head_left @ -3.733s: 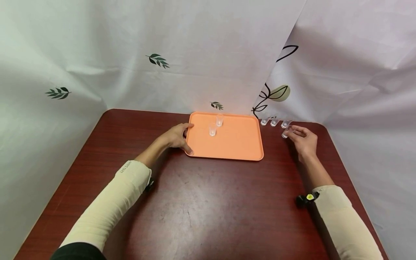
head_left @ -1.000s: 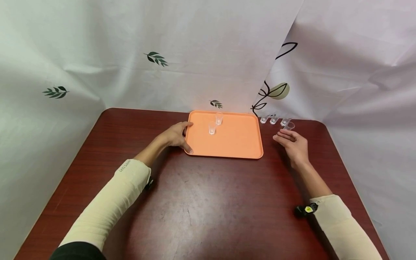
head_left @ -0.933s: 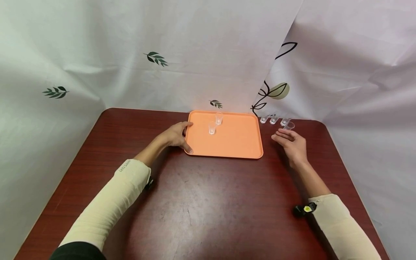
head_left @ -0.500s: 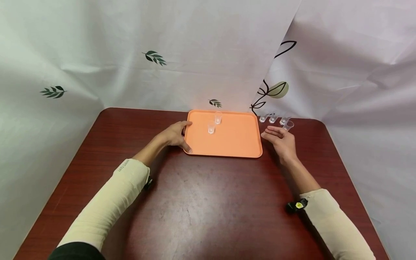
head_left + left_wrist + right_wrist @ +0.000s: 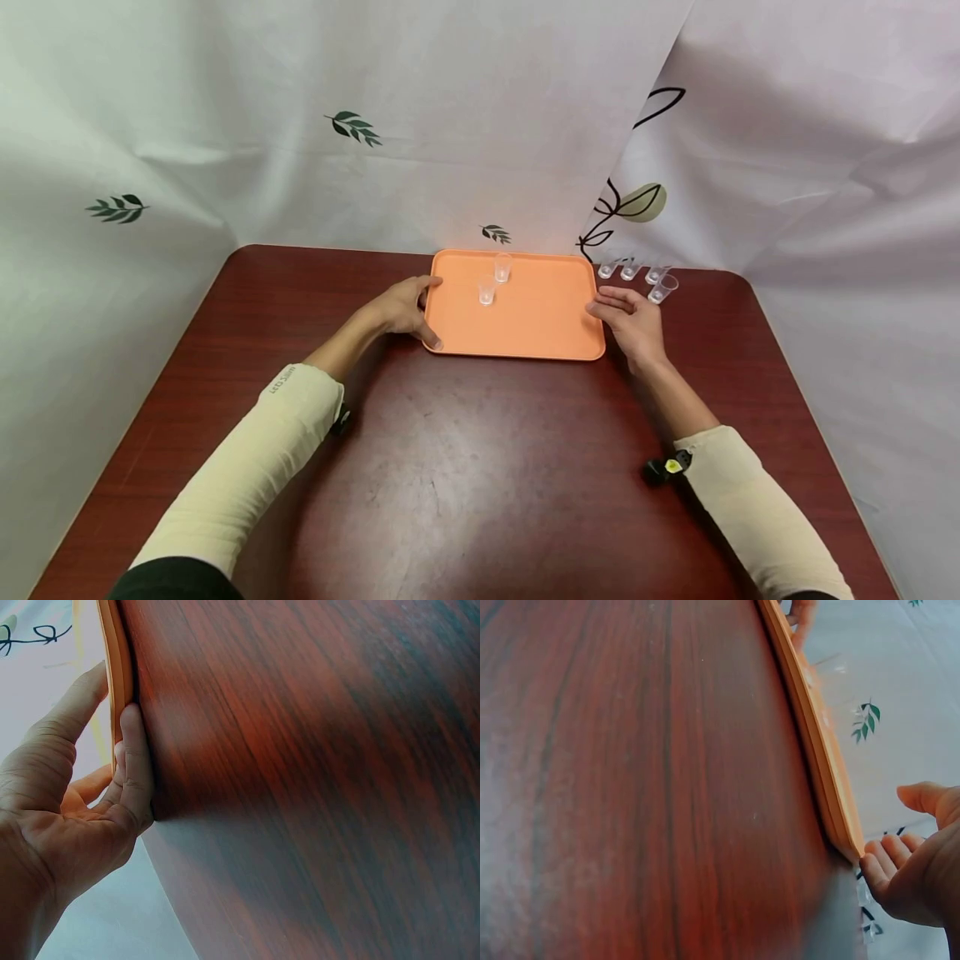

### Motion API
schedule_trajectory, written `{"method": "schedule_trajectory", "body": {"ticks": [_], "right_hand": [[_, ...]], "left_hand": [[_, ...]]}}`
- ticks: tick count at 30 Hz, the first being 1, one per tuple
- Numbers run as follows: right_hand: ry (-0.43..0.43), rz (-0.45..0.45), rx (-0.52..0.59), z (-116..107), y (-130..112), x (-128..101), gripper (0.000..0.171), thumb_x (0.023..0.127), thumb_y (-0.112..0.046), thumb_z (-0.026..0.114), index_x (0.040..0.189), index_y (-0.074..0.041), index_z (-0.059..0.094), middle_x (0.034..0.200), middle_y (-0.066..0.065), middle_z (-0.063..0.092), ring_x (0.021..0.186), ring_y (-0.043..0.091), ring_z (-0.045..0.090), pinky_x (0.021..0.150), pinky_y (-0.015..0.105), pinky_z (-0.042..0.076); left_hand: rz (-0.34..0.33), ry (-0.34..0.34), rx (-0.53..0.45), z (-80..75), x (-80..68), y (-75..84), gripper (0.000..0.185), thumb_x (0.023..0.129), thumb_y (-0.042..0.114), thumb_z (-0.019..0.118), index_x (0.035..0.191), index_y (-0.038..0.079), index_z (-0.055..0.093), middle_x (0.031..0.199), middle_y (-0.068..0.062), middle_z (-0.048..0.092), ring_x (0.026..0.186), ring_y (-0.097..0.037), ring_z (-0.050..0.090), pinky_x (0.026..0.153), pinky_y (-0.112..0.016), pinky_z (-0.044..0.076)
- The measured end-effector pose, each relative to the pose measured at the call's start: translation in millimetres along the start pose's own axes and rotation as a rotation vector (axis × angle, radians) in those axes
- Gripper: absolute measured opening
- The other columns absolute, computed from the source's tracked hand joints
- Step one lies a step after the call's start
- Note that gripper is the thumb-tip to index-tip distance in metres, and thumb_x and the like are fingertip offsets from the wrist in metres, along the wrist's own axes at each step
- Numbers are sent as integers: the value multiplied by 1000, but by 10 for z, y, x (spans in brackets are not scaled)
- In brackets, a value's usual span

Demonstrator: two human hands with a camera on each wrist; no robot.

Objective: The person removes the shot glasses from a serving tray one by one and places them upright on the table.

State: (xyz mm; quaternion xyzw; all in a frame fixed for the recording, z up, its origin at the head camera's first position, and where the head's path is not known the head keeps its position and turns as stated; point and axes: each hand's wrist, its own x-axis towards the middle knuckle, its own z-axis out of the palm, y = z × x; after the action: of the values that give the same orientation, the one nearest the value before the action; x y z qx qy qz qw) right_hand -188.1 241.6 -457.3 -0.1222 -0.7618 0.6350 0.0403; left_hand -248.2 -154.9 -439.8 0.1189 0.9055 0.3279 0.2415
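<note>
An orange tray (image 5: pixel 540 329) lies near the back edge of the table. My left hand (image 5: pixel 396 308) holds its left rim; in the left wrist view the thumb is on one side of the tray edge (image 5: pixel 114 667) and fingers are on the other. At the tray's right rim is my right hand (image 5: pixel 636 327). In the right wrist view its fingers touch the tray corner, while the thumb (image 5: pixel 921 796) stands apart. Two small clear plastic cups, a back one (image 5: pixel 502 268) and a nearer one (image 5: pixel 486 291), stand on the tray.
Right of the tray, several similar clear cups stand on the table, the closest cup (image 5: pixel 662 290) just behind the right hand. White curtains (image 5: pixel 420 167) with leaf prints rise behind and beside the dark red wooden table (image 5: pixel 465 467).
Earlier my right hand was at the nearest cup on the right. It has let go and moved left to the tray's right rim. My left hand has kept its hold.
</note>
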Motion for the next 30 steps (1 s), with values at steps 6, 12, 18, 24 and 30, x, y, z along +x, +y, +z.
{"method": "schedule_trajectory", "body": {"ticks": [6, 12, 18, 24, 30], "right_hand": [[-12, -10, 38, 71, -32, 14, 52, 99, -9, 86, 146, 7, 69, 124, 5, 81, 102, -5, 75, 94, 13, 59], [-73, -22, 97, 227, -53, 6, 52, 99, -5, 84, 146, 11, 67, 126, 14, 81, 101, -4, 77, 93, 16, 62], [-117, -25, 43, 429, -53, 5, 50, 100, -9, 85, 144, 9, 69, 141, 29, 74, 103, -3, 75, 93, 14, 60], [-155, -19, 46, 644, -46, -5, 48, 98, -6, 86, 142, 8, 71, 142, 32, 74, 101, -2, 75, 90, 15, 61], [-209, -24, 68, 849, -77, -33, 49, 97, -6, 85, 143, 6, 71, 143, 30, 74, 106, 4, 75, 93, 17, 62]], "left_hand": [[-3, -1, -15, 1, 6, -8, 129, 73, 14, 108, 178, 11, 32, 150, -23, 54, 133, -36, 58, 117, -49, 50], [-2, -4, -25, -8, 10, -15, 129, 73, 12, 107, 178, 10, 32, 149, -23, 53, 132, -36, 58, 116, -48, 50], [0, -11, -27, -15, 16, -9, 130, 73, 12, 107, 178, 10, 31, 149, -23, 53, 130, -36, 58, 114, -47, 50], [0, -15, -28, -11, 24, -15, 130, 74, 12, 108, 178, 11, 31, 150, -23, 52, 130, -35, 58, 115, -48, 50], [5, -6, -29, -5, 12, -24, 129, 73, 13, 108, 178, 11, 32, 151, -23, 52, 132, -36, 57, 117, -48, 49]]}}
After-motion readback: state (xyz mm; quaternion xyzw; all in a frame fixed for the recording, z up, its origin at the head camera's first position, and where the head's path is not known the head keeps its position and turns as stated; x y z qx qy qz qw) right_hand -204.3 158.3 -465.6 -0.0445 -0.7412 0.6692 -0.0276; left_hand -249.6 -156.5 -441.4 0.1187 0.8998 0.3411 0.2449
